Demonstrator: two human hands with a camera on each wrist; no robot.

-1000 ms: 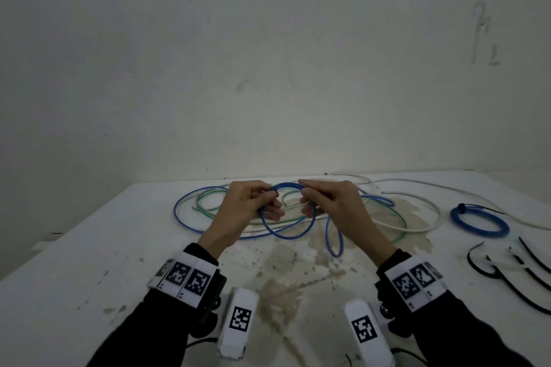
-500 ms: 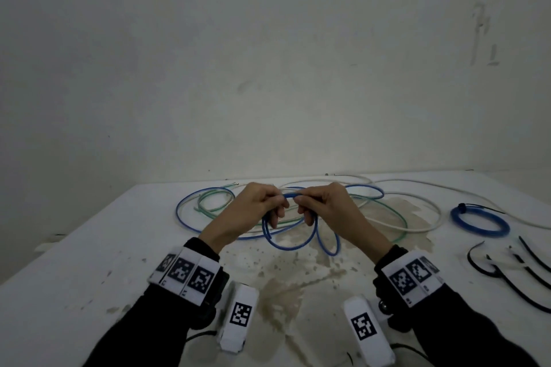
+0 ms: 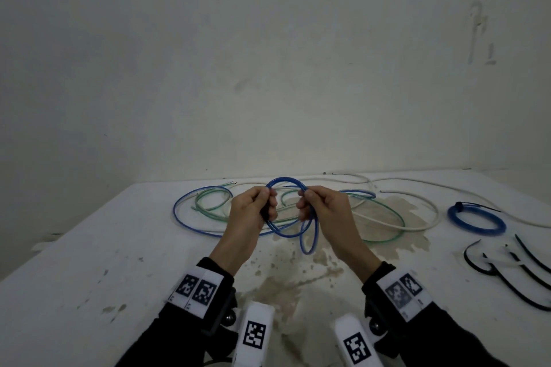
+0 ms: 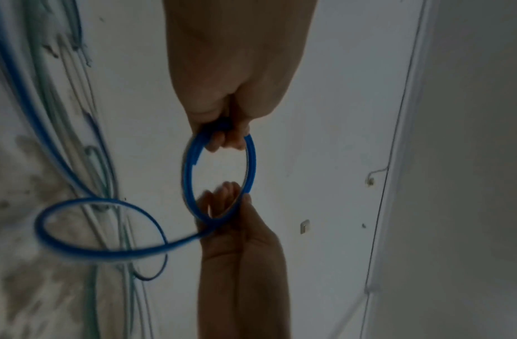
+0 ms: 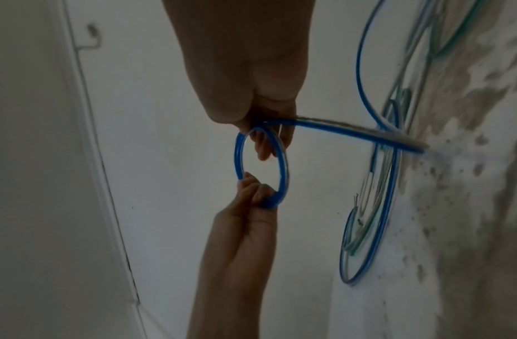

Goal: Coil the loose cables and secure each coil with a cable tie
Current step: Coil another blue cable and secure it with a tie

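Note:
A blue cable point(image 3: 285, 181) is wound into a small round coil held above the white table point(image 3: 89, 262). My left hand point(image 3: 258, 205) pinches the coil's left side. My right hand point(image 3: 316, 202) grips its right side, and a further blue loop point(image 3: 310, 240) hangs below that hand. In the left wrist view the coil point(image 4: 190, 174) spans between my left hand point(image 4: 225, 128) and my right hand point(image 4: 222, 206). The right wrist view shows the same coil point(image 5: 283, 169) between my right hand point(image 5: 265, 128) and left hand point(image 5: 257, 192). The cable's loose remainder point(image 3: 179, 211) trails over the table.
Loose green cable point(image 3: 387, 214) and white cable point(image 3: 429, 205) lie tangled behind my hands. A finished blue coil point(image 3: 476, 219) with a tie sits at the right. Several black cable ties point(image 3: 507, 274) lie near the right edge. A brown stain point(image 3: 280, 286) marks the table's middle.
My hands have moved apart a little and risen, and the small coil now stands as an upright ring between them. Another loop has been drawn in beneath my right hand.

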